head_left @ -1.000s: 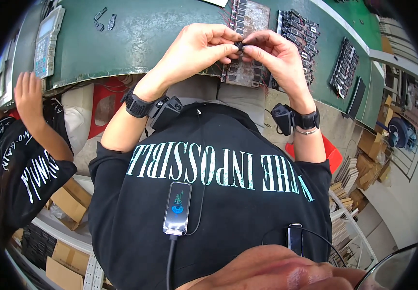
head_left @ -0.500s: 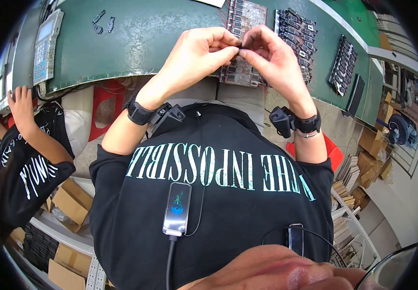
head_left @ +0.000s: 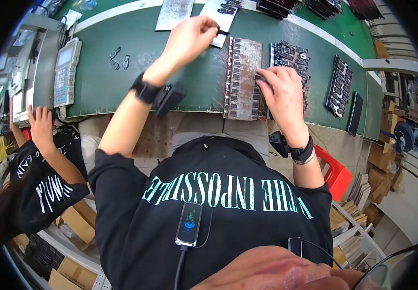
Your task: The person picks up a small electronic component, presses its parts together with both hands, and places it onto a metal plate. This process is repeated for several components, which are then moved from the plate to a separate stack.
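Observation:
My left hand [head_left: 192, 39] reaches over the far side of the bench, its fingers pinched on a small black part [head_left: 222, 33] in front of a white plate [head_left: 214, 16]. My right hand [head_left: 282, 89] is closed at the fingertips on another small dark part [head_left: 259, 77], at the right edge of a worn metal plate [head_left: 246, 63]. Small black rectangular parts with grey faces line both long sides of that plate, the right row only on its nearer portion. Thin red wires stick out along its left side.
Right of the plate lies a cluster of similar parts [head_left: 289, 50], then another strip of them [head_left: 339, 84] and a black bar [head_left: 355, 113]. Two loose parts [head_left: 126, 62] rest on the green bench [head_left: 156, 92]. At left are a grey keypad device [head_left: 67, 72] and a co-worker's hand [head_left: 42, 126].
My hands, which met over the metal plate, have separated. The left has moved away to the far side; the right has come down to the plate's right edge. The view has shifted too.

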### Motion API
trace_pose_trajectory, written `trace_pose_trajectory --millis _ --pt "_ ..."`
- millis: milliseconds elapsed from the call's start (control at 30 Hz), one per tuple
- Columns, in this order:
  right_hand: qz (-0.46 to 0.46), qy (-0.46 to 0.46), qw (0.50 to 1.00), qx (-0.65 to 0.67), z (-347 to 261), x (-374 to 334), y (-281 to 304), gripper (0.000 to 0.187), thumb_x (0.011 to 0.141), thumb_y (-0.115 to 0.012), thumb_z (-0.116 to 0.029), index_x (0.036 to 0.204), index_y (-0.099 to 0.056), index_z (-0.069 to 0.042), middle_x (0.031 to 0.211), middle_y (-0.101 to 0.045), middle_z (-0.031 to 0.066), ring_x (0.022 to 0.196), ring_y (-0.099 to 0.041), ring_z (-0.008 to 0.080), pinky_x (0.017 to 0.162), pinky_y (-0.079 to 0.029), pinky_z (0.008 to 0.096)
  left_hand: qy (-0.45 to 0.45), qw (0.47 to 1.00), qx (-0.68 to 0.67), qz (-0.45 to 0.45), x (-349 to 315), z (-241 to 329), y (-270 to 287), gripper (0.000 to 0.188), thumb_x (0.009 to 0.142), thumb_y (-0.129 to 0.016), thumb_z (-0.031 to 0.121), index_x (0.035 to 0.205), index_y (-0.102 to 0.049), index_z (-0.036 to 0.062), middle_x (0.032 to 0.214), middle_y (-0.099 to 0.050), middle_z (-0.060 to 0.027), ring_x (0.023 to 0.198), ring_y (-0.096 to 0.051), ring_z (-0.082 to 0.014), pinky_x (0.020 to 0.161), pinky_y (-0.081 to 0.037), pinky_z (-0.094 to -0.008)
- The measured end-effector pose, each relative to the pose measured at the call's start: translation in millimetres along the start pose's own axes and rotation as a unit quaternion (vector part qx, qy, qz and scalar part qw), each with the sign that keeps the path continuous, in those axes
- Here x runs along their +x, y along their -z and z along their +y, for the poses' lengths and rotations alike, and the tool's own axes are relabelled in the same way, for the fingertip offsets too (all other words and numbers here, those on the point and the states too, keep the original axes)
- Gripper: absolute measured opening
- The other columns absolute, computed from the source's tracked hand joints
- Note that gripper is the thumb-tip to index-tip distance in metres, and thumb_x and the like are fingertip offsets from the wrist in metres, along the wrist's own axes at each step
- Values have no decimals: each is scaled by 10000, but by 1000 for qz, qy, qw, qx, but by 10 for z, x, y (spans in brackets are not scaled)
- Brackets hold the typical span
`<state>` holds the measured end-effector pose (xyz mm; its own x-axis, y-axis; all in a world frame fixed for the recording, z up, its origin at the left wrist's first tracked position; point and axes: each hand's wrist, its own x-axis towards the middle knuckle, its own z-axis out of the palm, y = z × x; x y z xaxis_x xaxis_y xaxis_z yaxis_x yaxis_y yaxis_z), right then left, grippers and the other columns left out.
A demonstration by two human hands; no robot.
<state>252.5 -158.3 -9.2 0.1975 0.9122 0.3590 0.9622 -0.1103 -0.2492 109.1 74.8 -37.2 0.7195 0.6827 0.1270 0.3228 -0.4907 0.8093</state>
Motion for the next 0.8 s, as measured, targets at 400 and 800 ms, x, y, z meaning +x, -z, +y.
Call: trace_pose_trajectory --millis 400,800 --pt "-4 15 1000 10 -5 42 -114 196 808 -715 -79 1004 -718 -70 966 -669 63 986 -591 279 932 -442 405 -45 990 88 97 847 -569 -295 282 858 -655 287 941 -749 35 860 -722 -209 813 -710 -350 727 -542 -429" --pt "-100 38 994 -22 51 84 -125 160 831 -681 -65 984 -642 -36 967 -642 119 966 -583 323 885 -444 409 -67 924 257 275 -440 2 301 206 883 -615 252 836 -717 80 838 -662 -109 805 -675 -329 704 -562 -452"
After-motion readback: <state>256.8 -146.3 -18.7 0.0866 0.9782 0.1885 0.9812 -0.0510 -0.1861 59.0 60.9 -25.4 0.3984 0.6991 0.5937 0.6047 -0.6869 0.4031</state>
